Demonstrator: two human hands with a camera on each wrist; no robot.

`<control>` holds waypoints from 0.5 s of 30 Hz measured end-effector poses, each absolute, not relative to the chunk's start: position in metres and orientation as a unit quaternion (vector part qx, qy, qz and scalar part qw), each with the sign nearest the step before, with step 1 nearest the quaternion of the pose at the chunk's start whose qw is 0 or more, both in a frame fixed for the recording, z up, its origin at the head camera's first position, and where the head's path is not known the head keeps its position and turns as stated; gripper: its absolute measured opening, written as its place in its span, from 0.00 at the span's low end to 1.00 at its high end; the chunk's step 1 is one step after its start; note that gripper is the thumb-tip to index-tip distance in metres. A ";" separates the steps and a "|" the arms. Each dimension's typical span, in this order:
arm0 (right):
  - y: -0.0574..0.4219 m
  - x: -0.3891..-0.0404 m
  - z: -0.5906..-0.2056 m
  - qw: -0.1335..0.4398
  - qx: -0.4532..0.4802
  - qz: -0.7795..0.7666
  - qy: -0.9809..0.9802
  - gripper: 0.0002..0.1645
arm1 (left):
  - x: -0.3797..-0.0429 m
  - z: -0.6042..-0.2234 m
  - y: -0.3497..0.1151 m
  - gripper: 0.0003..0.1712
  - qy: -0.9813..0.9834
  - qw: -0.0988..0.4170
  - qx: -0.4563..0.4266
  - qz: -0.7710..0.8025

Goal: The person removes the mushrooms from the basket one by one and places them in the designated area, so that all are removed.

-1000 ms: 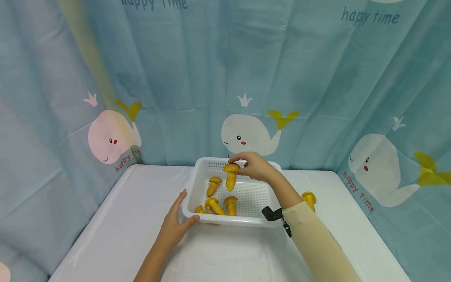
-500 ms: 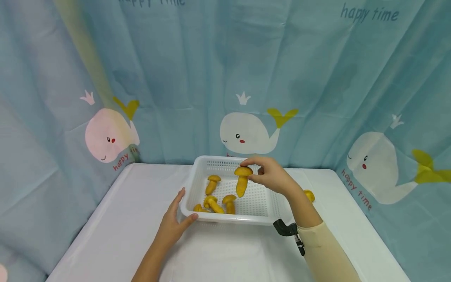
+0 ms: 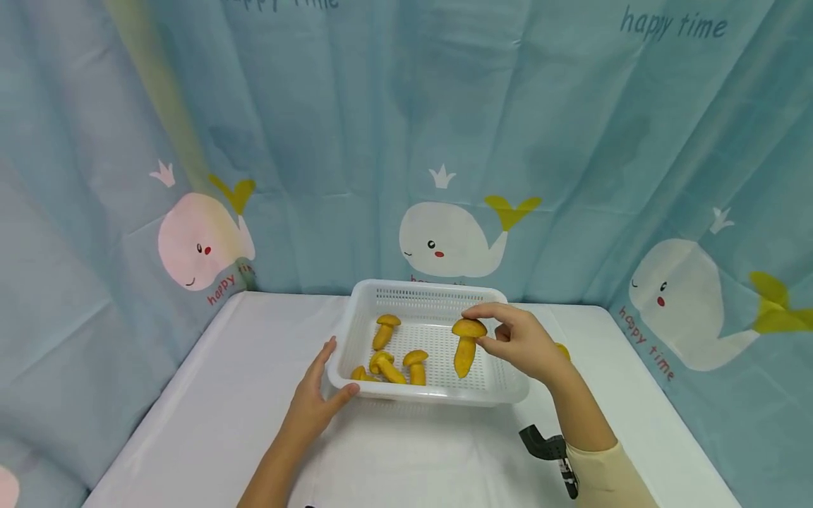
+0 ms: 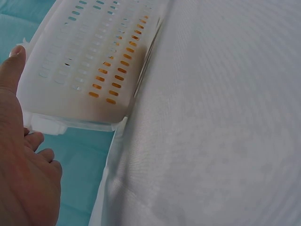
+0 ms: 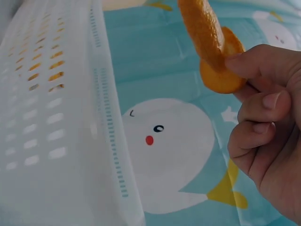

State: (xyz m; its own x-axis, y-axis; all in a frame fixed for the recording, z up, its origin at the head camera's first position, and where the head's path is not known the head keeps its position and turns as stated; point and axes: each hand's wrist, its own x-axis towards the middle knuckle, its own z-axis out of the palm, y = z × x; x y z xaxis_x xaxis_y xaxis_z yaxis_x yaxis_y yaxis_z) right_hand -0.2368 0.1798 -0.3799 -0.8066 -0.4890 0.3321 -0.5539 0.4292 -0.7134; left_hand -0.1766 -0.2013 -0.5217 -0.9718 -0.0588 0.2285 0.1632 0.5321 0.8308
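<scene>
A white perforated plastic basket [image 3: 427, 394] stands on the table in the head view. My left hand [image 3: 312, 403] holds its near left corner, thumb on the front rim and fingers along the left side; the left wrist view shows the thumb at the rim too. With thumb and forefinger, my right hand [image 3: 524, 346] pinches a yellow mushroom [image 3: 464, 356] by its cap, stem hanging down, over the basket's right half. The right wrist view shows this mushroom [image 5: 204, 35] beyond the basket's side. Several other yellow mushrooms [image 3: 416, 368] lie in the basket's left half.
One more yellow mushroom [image 3: 563, 350] lies on the white-covered table [image 3: 406, 458] right of the basket, mostly hidden behind my right wrist. A blue curtain [image 3: 336, 141] with printed whales surrounds the table at the back and sides. A black strap mount [image 3: 546, 446] sits at my right sleeve.
My right hand has carried the pinched mushroom from the basket's middle to the right and nearer to me. My left hand stays at the basket's corner, and the other mushrooms have not moved.
</scene>
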 end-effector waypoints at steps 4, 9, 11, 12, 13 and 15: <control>0.191 -0.227 -0.388 0.042 0.317 0.449 -0.834 0.24 | -0.176 -0.521 -0.201 0.57 -0.866 0.110 -0.029 -0.487; 0.205 -0.216 -0.391 0.063 0.334 0.445 -0.829 0.25 | -0.176 -0.520 -0.202 0.57 -0.864 0.111 -0.028 -0.491; 0.211 -0.214 -0.393 0.063 0.340 0.448 -0.824 0.25 | -0.176 -0.519 -0.202 0.57 -0.865 0.113 -0.028 -0.488; 0.215 -0.212 -0.394 0.061 0.341 0.451 -0.823 0.24 | -0.176 -0.520 -0.202 0.57 -0.866 0.112 -0.027 -0.486; 0.218 -0.212 -0.396 0.058 0.342 0.454 -0.821 0.24 | -0.176 -0.520 -0.201 0.57 -0.866 0.112 -0.026 -0.486; 0.225 -0.211 -0.400 0.053 0.343 0.458 -0.819 0.24 | -0.176 -0.522 -0.200 0.57 -0.867 0.110 -0.024 -0.486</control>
State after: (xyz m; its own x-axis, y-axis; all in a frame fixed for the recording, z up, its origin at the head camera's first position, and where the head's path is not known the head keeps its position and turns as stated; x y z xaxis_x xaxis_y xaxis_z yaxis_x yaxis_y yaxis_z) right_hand -0.2110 0.2249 -0.3996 -0.7595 -0.5127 0.4004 -0.6096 0.3460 -0.7132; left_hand -0.1763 -0.2003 -0.5218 -0.9745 -0.0658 0.2146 0.1487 0.5269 0.8368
